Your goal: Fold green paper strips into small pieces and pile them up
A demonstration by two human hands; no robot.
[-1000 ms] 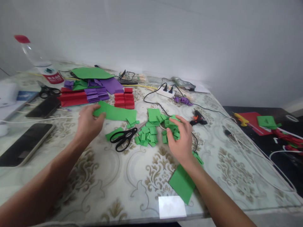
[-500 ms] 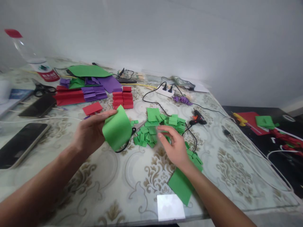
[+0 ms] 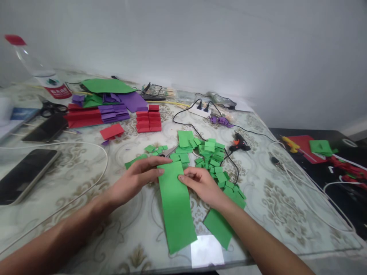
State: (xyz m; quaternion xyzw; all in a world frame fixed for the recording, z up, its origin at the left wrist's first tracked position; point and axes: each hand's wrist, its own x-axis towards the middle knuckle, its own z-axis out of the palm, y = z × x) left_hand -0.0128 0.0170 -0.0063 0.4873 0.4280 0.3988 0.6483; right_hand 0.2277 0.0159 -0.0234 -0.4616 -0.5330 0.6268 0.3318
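Note:
A long green paper strip [image 3: 176,210] slants down toward the table's front edge. Its upper left corner is pinched in my left hand [image 3: 140,172], and my right hand [image 3: 202,185] grips its upper right side between thumb and fingers. Behind the hands lies a heap of small folded green paper pieces [image 3: 210,152]. Scissors [image 3: 169,151] lie among them, their handles hidden behind my left hand and the strip. Another green sheet [image 3: 220,225] rests partly under my right forearm, and a green piece [image 3: 136,160] lies beyond my left hand.
A glue gun [image 3: 239,143] and a power strip [image 3: 200,110] with black cables lie to the right and back. Red folded paper [image 3: 149,121], purple folded paper [image 3: 114,113], a phone [image 3: 25,173] and a bottle [image 3: 48,78] stand or lie on the left.
My left hand has moved right and down, leaving a green piece on the table. My right hand has shifted slightly lower, and both hands now hold a long green strip.

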